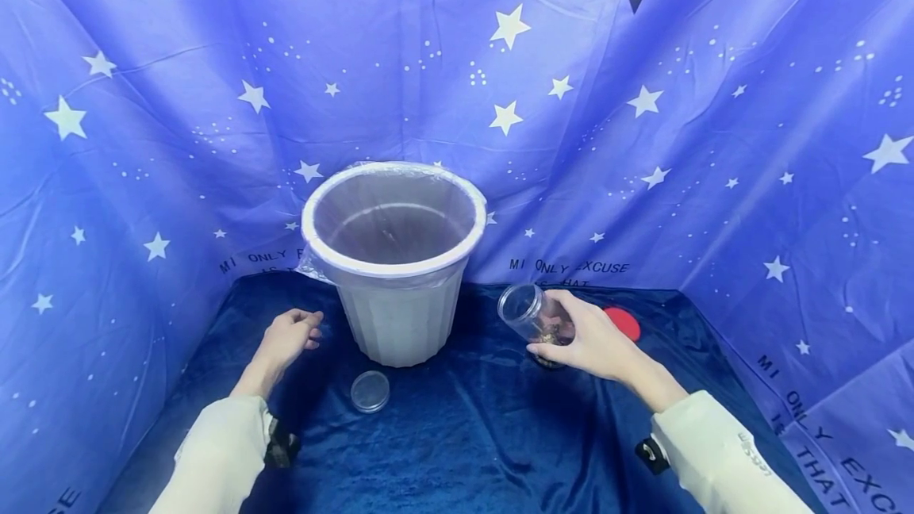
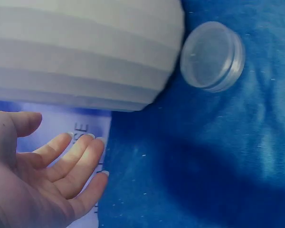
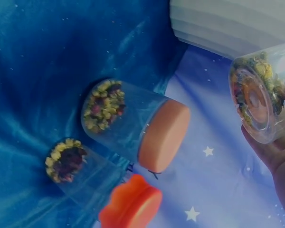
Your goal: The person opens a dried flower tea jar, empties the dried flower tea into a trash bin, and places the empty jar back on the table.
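Note:
My right hand (image 1: 571, 337) grips a clear lidless jar (image 1: 530, 314), tilted with its mouth toward the white bin (image 1: 400, 324). Dried flowers lie in the jar's bottom (image 3: 259, 97), and my fingers (image 3: 278, 156) wrap under it. My left hand (image 1: 296, 331) rests open beside the bin's left base and holds nothing; its fingers (image 2: 76, 156) are spread just below the ribbed bin wall (image 2: 80, 52). A clear round lid (image 1: 370, 391) lies on the blue cloth in front of the bin, also seen in the left wrist view (image 2: 213, 56).
The bin carries a clear plastic liner (image 1: 396, 216). Two closed jars of dried flowers, one with an orange lid (image 3: 164, 135) and one with a red lid (image 3: 133, 206), sit by the star-printed backdrop. A red lid (image 1: 623, 322) shows behind my right hand. Backdrop walls enclose three sides.

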